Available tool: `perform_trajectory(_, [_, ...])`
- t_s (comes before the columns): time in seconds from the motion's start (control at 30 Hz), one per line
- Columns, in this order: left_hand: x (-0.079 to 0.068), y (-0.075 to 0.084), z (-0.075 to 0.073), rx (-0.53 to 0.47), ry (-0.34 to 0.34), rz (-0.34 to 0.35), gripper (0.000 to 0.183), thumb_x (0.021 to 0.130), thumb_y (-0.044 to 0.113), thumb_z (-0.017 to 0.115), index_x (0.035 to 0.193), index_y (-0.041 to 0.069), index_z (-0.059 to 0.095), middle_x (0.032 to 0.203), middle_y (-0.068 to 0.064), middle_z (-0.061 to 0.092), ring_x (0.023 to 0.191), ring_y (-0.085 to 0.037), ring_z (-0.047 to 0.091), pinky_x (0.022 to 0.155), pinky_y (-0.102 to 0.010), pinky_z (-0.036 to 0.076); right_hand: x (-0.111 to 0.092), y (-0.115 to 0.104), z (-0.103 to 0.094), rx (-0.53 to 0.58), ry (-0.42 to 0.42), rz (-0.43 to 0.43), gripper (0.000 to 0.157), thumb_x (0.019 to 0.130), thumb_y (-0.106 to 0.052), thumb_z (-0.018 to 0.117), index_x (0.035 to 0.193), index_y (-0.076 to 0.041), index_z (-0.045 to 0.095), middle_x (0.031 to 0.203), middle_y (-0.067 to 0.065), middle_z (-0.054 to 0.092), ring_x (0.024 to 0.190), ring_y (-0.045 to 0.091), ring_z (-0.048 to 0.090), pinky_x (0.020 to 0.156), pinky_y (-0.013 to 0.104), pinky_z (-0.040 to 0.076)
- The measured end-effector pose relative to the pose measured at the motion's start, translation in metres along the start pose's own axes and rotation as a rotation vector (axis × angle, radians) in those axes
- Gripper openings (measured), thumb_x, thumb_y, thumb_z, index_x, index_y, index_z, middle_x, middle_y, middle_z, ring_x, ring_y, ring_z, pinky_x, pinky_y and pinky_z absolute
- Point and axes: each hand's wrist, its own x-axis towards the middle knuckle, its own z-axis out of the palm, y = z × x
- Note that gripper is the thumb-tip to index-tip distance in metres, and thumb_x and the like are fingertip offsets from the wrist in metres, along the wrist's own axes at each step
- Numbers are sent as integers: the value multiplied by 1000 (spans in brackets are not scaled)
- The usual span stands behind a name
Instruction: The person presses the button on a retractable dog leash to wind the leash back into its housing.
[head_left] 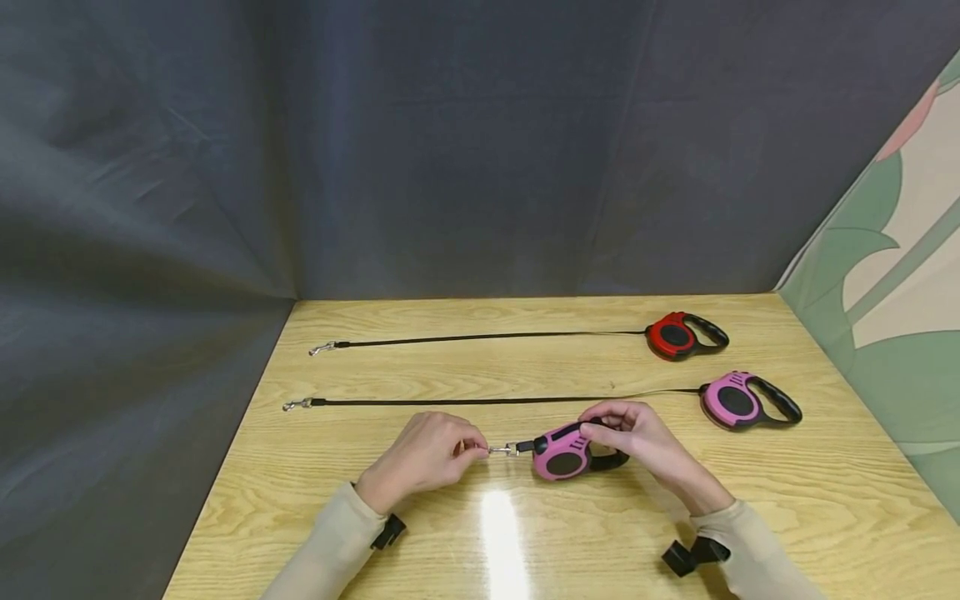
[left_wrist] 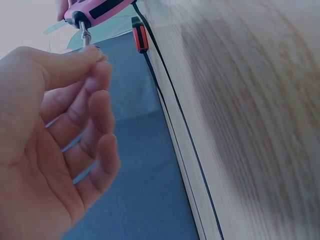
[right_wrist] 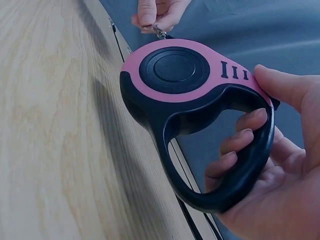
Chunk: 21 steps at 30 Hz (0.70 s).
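Observation:
My right hand (head_left: 630, 433) grips a pink and black retractable dog leash (right_wrist: 172, 70) by its black loop handle, fingers wrapped through the loop. Between thumb and forefinger my left hand (head_left: 433, 454) pinches the end of its silver clip (left_wrist: 86, 36). The clip sits close to the leash body, with only a short black strap (head_left: 526, 447) showing between. Behind the hands, a second pink leash (head_left: 733, 402) lies on the table, its cord (head_left: 480, 402) pulled out straight to the left. Farther back is a red leash (head_left: 672, 337), its cord also stretched leftward.
Silver clips, one at the second pink leash's cord end (head_left: 297, 403) and another at the red one's (head_left: 322, 347), lie near the left side of the wooden table (head_left: 360, 550). Dark cloth (head_left: 465, 167) hangs behind and at left; patterned fabric (head_left: 900, 333) hangs at right.

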Motion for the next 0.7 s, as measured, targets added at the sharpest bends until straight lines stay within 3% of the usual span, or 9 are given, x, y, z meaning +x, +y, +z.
perform_trajectory(0.4, [3,3,5,-13,-70,-57,11,101,28,74,103,22,84,91,11,78,67,6,55,65,-17,47,3,-2,3,8,19,20,33,101,-14,73,121,10,69,91,-11,75,84,10,67,74,27,54])
perform_trajectory(0.6, [3,5,7,-18,-92,-92,29,101,39,73,122,19,78,108,7,78,90,-4,68,82,-26,55,6,-5,6,7,20,16,32,100,-15,74,121,10,70,87,-7,72,78,12,63,70,28,52])
perform_trajectory(0.7, [4,9,9,-120,-63,-93,44,101,46,72,134,17,71,119,5,76,103,-12,70,91,-32,56,9,-7,9,12,24,22,32,100,-15,74,121,9,70,85,-6,70,76,11,61,68,26,50])
